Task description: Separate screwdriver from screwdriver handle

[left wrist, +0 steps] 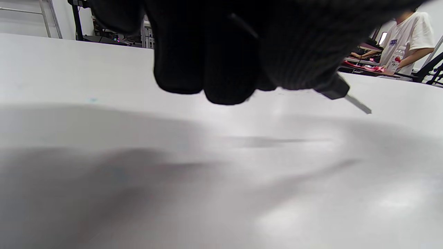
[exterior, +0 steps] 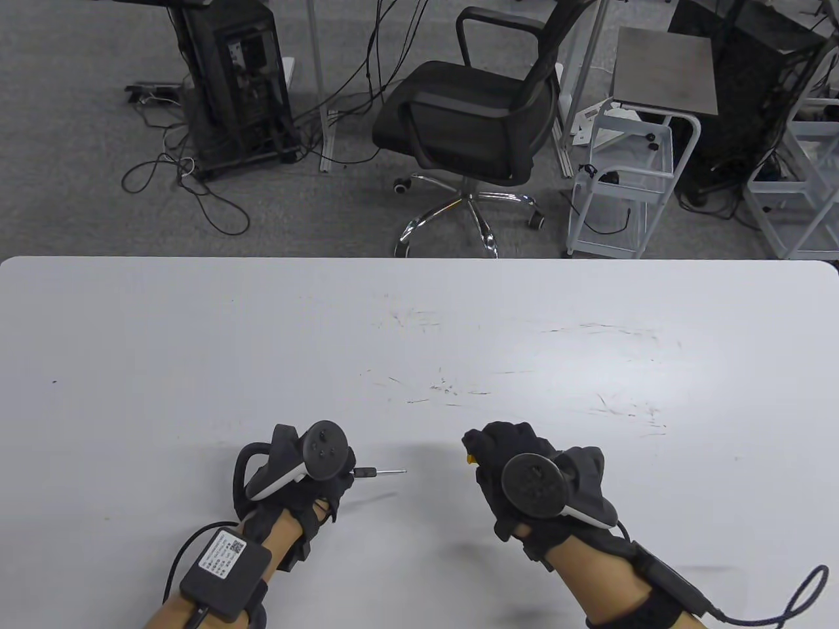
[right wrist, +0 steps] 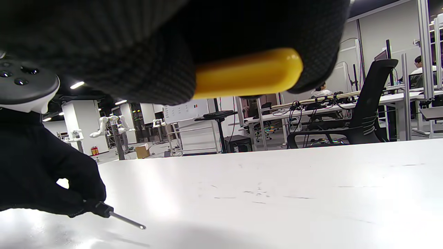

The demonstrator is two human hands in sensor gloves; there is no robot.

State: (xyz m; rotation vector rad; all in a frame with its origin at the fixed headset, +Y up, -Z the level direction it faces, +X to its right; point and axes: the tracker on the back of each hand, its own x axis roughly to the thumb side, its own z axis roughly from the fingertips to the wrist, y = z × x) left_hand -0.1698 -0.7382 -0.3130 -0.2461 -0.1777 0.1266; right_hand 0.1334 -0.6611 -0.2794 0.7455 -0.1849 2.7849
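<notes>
Table view: left hand (exterior: 308, 475) pinches the screwdriver (exterior: 380, 471), tip pointing toward 3 o'clock; right hand (exterior: 524, 478), well apart, grips the yellow handle (exterior: 470, 458).

Screwdriver (exterior: 379, 471) lies left of the handle (exterior: 469, 458), well apart.

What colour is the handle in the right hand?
Yellow. The screwdriver handle shows best in the right wrist view, gripped in the right hand.

The right hand (right wrist: 173, 45) grips the yellow handle (right wrist: 247, 73); the left hand (right wrist: 45, 173) holds the screwdriver shaft (right wrist: 119, 216).
</notes>
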